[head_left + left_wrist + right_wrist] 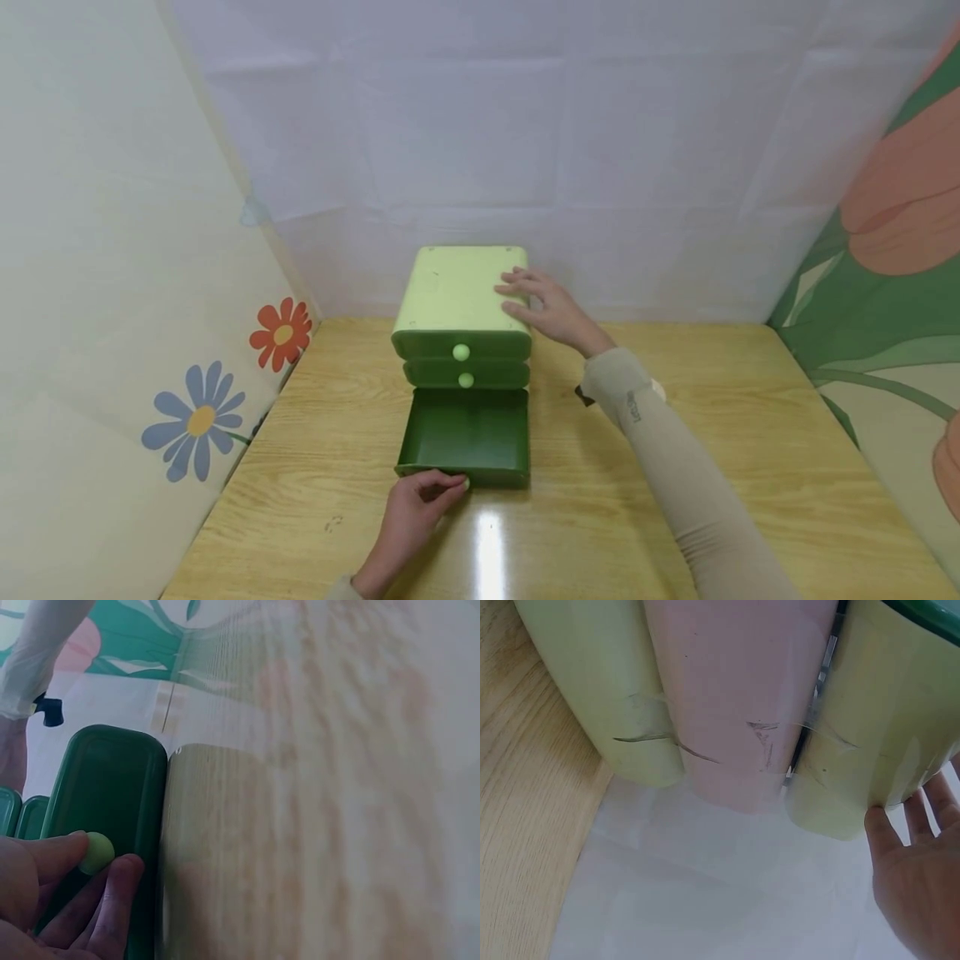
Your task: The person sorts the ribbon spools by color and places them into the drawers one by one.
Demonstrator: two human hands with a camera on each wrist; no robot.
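Note:
A small light-green drawer cabinet (461, 287) with dark green drawer fronts stands at the back of the table. Its bottom drawer (468, 429) is pulled well out and holds nothing; the upper two are closed, each with a round knob. My left hand (416, 510) pinches the round light-green knob (97, 853) of the bottom drawer between thumb and fingers. Up on the cabinet's top right edge rests my right hand (551, 310), its fingers spread and fairly straight. In the right wrist view the cabinet's side shows light green and pink sections (742, 697), with fingertips against the outer green one.
The wooden table (315, 433) runs up to a white cloth backdrop (465, 125). Flower-patterned panels (198, 421) flank both sides. A small dark object (583, 397) shows beside the right forearm, a pale round thing (658, 390) behind it.

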